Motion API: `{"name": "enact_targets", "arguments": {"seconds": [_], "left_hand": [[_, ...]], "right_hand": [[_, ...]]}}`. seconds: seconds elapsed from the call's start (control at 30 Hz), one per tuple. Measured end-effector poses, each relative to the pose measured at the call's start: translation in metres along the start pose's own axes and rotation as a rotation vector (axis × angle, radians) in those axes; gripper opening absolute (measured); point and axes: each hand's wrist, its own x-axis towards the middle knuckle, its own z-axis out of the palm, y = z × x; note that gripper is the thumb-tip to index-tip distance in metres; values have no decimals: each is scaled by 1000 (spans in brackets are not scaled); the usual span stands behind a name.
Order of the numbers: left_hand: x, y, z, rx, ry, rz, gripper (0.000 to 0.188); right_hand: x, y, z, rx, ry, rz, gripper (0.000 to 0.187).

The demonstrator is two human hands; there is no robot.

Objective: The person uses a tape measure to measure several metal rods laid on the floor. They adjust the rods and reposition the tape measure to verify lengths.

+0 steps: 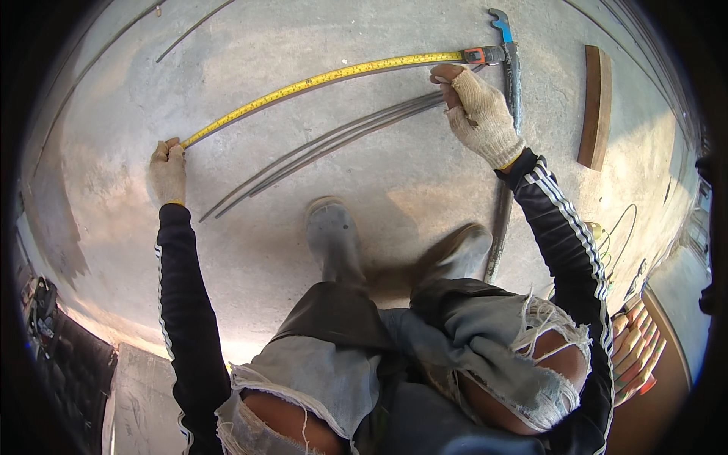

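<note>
My left hand (168, 173), in a knitted work glove, pinches the free end of a yellow tape measure blade (318, 79). The blade runs in a curve across the concrete floor to its black and orange case (482, 55), which rests against a long dark metal pipe (513, 91). My right hand (481, 120), gloved with bare fingertips, is closed just below the case; what its fingers hold, if anything, is hidden. Several thin metal rods (326, 144) lie below the blade, their right ends passing behind my right hand.
A blue hooked tool head (500, 26) sits by the pipe's top. At right lies a brown bar (594, 106), with a thin cable (631, 227) nearer me. Another rod (193, 32) lies far left. My boots (334, 235) stand between the rods and me.
</note>
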Motion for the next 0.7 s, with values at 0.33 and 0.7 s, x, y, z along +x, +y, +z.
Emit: {"name": "enact_targets", "arguments": {"seconds": [0.33,0.7], "left_hand": [[-2,7,-1,-33,-7,15,28],[-6,12,-5,-68,8,19,27]], "right_hand": [[34,-37,68,113,35,346,23],[38,-35,67,-89,-62,429,24]]}}
